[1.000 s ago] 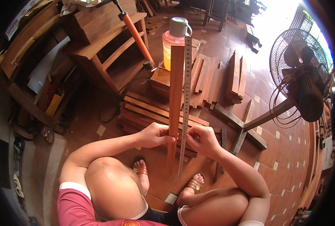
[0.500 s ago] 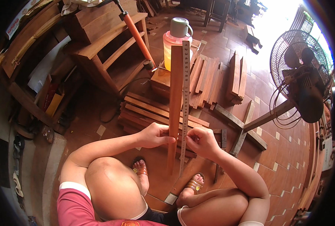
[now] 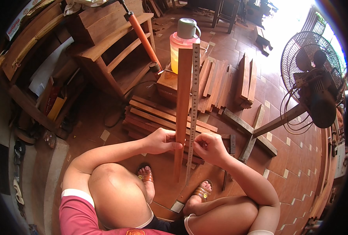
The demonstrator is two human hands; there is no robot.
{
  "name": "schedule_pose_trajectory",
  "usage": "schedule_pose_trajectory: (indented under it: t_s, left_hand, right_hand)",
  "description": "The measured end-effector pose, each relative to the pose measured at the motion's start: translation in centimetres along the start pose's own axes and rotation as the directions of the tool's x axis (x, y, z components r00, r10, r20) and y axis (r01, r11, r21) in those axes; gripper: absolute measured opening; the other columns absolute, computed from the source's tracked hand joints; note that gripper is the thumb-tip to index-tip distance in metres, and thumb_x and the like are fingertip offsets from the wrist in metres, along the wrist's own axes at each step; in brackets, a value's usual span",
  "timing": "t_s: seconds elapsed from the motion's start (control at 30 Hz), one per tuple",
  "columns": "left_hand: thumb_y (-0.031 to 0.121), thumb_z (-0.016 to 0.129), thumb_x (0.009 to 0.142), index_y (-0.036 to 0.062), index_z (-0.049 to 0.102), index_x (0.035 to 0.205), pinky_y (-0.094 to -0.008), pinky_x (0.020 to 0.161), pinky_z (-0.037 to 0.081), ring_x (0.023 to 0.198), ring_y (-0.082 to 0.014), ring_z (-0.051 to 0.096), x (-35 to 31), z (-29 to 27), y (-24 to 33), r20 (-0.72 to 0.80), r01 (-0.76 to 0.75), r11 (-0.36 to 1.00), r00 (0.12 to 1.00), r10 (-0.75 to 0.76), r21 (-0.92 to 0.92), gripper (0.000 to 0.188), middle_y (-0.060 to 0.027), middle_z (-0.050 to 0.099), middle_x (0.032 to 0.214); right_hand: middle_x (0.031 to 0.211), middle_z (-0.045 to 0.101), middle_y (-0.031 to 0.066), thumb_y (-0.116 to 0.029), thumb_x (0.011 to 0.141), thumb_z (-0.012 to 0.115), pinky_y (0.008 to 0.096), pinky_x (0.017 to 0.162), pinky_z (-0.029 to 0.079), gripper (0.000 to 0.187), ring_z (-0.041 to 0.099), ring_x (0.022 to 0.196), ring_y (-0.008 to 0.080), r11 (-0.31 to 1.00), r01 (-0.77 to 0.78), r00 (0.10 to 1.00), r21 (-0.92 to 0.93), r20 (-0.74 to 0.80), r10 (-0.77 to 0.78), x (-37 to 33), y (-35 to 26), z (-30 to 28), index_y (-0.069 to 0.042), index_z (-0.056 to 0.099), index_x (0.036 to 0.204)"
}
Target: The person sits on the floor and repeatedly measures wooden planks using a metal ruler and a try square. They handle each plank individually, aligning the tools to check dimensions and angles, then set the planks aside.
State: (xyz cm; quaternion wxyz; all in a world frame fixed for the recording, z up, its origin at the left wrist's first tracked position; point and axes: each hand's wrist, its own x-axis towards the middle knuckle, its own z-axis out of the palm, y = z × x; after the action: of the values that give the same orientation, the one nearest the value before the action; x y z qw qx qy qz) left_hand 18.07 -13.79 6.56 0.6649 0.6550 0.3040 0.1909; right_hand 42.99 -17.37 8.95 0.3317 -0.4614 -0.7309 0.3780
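Observation:
A long reddish-brown wooden strip (image 3: 184, 86) stands roughly upright in front of me. My left hand (image 3: 165, 141) is closed around its lower part, thumb across the near side. Just right of the wood runs a long pale ruler (image 3: 195, 84) marked with dark numbers. My right hand (image 3: 210, 147) pinches the ruler's edge between thumb and bent fingers. At the top the two pieces lie almost edge to edge, while lower down a narrow gap shows between them. The ruler's top rises slightly above the wood's.
Stacked wooden strips (image 3: 150, 117) lie beyond my hands, with more wood pieces (image 3: 217, 84) behind. A pink-and-yellow jug (image 3: 174, 55) with a grey cup (image 3: 186, 29) stands on a wooden box. An orange hand pump (image 3: 140, 35) leans left; a standing fan (image 3: 315, 78) is at right.
The upper ends of the wooden strip and the ruler have tipped slightly to the right. Both hands keep nearly the same place and grip.

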Motion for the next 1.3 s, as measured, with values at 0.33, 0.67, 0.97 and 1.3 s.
schedule_pose_trajectory:
  t_s: [0.33, 0.67, 0.97, 1.3]
  left_hand:
    - [0.021, 0.067, 0.097, 0.0008, 0.064, 0.124, -0.0267, 0.086, 0.055, 0.098, -0.0073, 0.062, 0.0, 0.1, -0.1, -0.014, 0.019, 1.000, 1.000, -0.019, -0.007, 0.034, -0.0046, 0.070, 0.108]
    - [0.015, 0.069, 0.096, -0.0013, 0.062, 0.124, -0.0299, 0.094, 0.052, 0.107, -0.0119, 0.063, 0.0, 0.2, 0.0, 0.003, 0.030, 0.997, 1.000, -0.030, -0.072, 0.033, -0.0082, 0.070, 0.114]
    - [0.014, 0.064, 0.098, -0.0001, 0.061, 0.127, -0.0304, 0.093, 0.055, 0.105, -0.0112, 0.061, 0.2, 0.3, -0.4, 0.046, 0.033, 0.991, 0.999, -0.027, -0.127, 0.032, -0.0044, 0.067, 0.116]
    - [0.012, 0.063, 0.099, -0.0027, 0.059, 0.128, -0.0337, 0.094, 0.057, 0.107, -0.0151, 0.063, 0.2, 0.4, 0.0, 0.044, 0.071, 0.987, 0.997, -0.065, -0.147, 0.033, -0.0084, 0.066, 0.118]
  right_hand:
    - [0.067, 0.064, 0.0080, -0.011, 0.087, 0.071, 0.0282, 0.055, 0.050, 0.013, 0.060, 0.058, 0.0125, 1.000, -0.012, 0.999, 0.011, 0.030, 0.012, -0.1, -0.2, 0.0, 0.001, 0.067, 0.086]
    - [0.067, 0.066, 0.0108, -0.009, 0.086, 0.069, 0.0303, 0.057, 0.051, 0.011, 0.065, 0.060, 0.0153, 1.000, -0.010, 0.999, 0.008, 0.030, 0.010, 0.0, -0.6, 0.1, 0.001, 0.067, 0.085]
    - [0.068, 0.066, 0.0123, -0.009, 0.084, 0.070, 0.0308, 0.058, 0.052, 0.011, 0.066, 0.061, 0.0171, 1.000, 0.001, 1.000, 0.014, 0.027, -0.001, 0.2, -0.2, 0.3, 0.002, 0.068, 0.085]
    - [0.068, 0.066, 0.0113, -0.012, 0.084, 0.071, 0.0294, 0.058, 0.052, 0.014, 0.064, 0.062, 0.0153, 0.999, -0.018, 1.000, 0.041, 0.027, 0.017, 0.2, 0.3, 0.7, 0.002, 0.069, 0.086]
